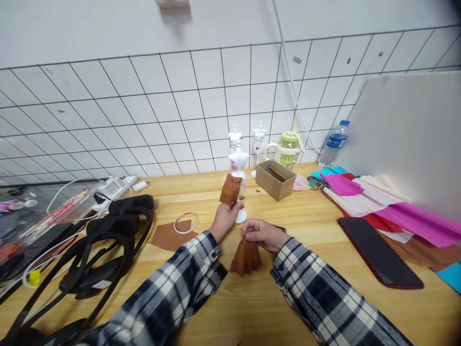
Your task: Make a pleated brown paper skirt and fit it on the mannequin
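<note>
My left hand (225,218) is closed around the lower part of a small white mannequin (238,162), by its round base. A brown crepe paper piece (230,190) lies against the mannequin's lower front, just above my left fingers. In a pinch between thumb and fingers, my right hand (264,234) has the top of a pleated brown paper skirt (246,258), which fans out downward. A flat brown sheet (169,236) rests on the table to the left, with a white ring (186,223) partly on it.
Behind stand two more mannequins (259,139), a cardboard box (275,179), a green-lidded jug (288,148) and a water bottle (334,143). Coloured paper (392,204) and a phone (380,252) lie right. Black headsets (108,245) and cables fill the left.
</note>
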Motion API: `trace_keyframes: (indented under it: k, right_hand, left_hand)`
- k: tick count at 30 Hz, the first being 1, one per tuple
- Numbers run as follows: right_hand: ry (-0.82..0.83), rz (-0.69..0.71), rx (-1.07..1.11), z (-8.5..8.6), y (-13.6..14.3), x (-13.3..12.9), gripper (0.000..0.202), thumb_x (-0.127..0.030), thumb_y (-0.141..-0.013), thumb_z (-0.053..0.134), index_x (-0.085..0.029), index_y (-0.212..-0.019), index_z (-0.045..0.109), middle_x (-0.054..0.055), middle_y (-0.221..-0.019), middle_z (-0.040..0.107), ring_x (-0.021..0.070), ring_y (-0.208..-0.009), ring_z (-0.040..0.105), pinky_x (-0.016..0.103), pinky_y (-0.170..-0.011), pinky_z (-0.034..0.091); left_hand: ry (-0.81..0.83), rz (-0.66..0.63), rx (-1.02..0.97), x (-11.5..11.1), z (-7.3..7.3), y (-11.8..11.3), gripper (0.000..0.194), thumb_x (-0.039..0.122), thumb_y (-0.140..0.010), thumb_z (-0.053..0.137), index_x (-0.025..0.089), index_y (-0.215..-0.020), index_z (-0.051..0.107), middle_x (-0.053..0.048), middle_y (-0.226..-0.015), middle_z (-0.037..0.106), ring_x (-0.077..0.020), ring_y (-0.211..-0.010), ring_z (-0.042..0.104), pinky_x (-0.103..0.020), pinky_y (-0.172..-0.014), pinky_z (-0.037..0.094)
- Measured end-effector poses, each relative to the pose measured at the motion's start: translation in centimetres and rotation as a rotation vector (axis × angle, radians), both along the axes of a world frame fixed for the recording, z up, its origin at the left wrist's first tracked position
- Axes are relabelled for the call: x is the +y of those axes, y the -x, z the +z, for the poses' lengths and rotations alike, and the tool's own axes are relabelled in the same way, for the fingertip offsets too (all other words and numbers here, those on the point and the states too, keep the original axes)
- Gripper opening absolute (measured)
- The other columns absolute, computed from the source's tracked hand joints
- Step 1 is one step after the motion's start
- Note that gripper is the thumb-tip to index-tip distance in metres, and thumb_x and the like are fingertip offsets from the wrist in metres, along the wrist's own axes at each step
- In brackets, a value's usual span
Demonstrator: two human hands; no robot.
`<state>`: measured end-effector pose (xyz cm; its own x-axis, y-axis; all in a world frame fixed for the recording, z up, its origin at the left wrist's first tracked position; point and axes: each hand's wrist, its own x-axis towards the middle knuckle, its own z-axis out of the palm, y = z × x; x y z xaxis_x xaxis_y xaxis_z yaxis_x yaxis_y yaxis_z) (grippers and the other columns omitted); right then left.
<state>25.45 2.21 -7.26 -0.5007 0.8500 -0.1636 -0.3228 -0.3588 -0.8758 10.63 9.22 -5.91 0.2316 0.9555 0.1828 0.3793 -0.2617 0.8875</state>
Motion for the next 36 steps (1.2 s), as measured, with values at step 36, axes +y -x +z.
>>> trace_keyframes:
  k: [36]
  right_hand:
    - [-0.485, -0.398, -0.634, 13.9, 3.3, -1.7, 0.022, -0.038, -0.076, 0.067, -0.018, -0.076, 0.059, -0.002, -0.064, 0.055, 0.0096, -0.055, 0.046, 0.021, -0.046, 0.031]
  left_hand:
    - [0.340, -0.060, -0.336, -11.7, 1.4, 8.0, 0.039, 0.052, -0.083, 0.057, 0.014, -0.077, 0.059, 0.000, -0.067, 0.055, -0.0108, -0.058, 0.052, -0.022, -0.055, 0.042]
